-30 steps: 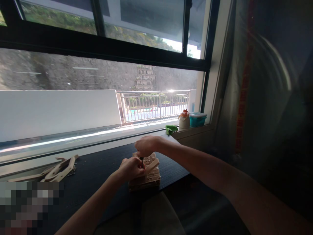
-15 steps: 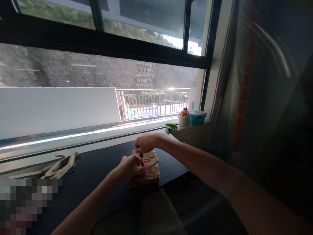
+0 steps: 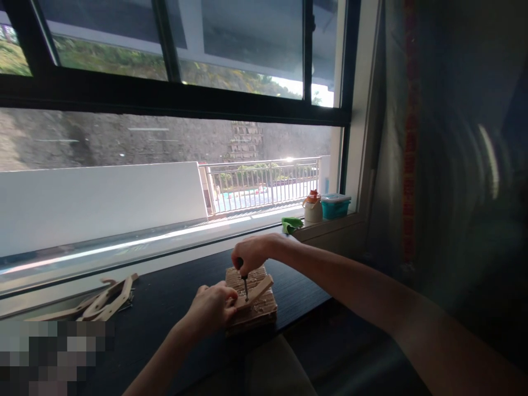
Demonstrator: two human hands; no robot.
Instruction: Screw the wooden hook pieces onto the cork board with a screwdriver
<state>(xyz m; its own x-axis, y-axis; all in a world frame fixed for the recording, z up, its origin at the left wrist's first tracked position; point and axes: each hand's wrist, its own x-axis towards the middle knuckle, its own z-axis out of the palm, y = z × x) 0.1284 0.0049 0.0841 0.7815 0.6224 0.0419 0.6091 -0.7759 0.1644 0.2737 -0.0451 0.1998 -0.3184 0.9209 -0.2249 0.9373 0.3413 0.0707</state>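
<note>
A stack of brown cardboard (image 3: 258,312) lies near the front edge of a dark table (image 3: 165,300). A pale wooden strip (image 3: 259,290) rests slantwise across its top. My right hand (image 3: 249,254) is closed round the handle of a small screwdriver (image 3: 245,287), held upright with its tip on the strip. My left hand (image 3: 212,308) is curled against the left end of the strip, pressing it on the cardboard.
Several curved wooden pieces (image 3: 105,300) lie at the table's left by the window sill. On the sill at the right stand a green cloth (image 3: 292,224), a small white jar (image 3: 313,206) and a teal box (image 3: 335,205). A dark wall rises at the right.
My right hand has lifted a little, so more of the screwdriver shaft shows above the strip. The view has shifted slightly; my left hand stays on the strip.
</note>
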